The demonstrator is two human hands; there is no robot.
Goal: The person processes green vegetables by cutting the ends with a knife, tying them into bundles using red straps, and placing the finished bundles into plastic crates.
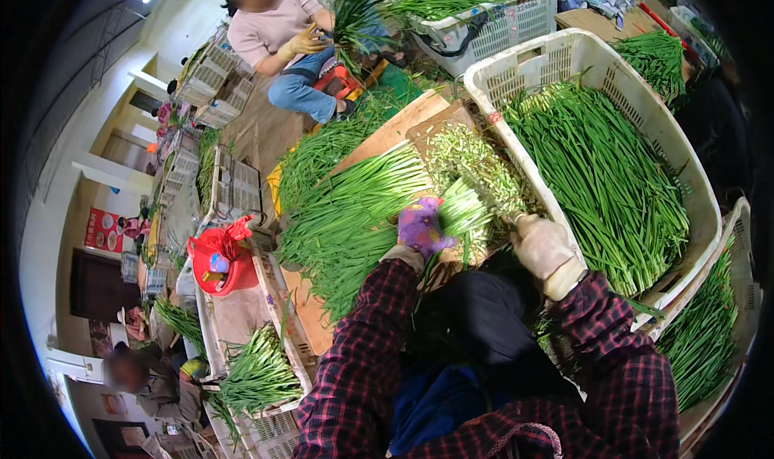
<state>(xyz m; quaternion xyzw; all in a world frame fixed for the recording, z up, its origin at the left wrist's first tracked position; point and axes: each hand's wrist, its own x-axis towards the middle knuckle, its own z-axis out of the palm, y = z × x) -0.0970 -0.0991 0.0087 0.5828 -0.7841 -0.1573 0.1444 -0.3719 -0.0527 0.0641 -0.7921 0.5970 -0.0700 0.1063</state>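
Note:
My left hand, in a purple patterned glove, is closed around a bunch of garlic chives, its pale stem ends pointing right. A larger spread of garlic chives lies on the wooden board beside that hand, green leaves to the left. My right hand, in a whitish glove, grips the handle of what appears to be a knife; its blade is blurred and hard to make out. Cut pale stem ends are heaped on the board between the stems and the crate.
A white plastic crate of chives stands close on my right, with another crate beyond. A red bucket sits to the left. Opposite, a seated person holds chives; another person is at lower left.

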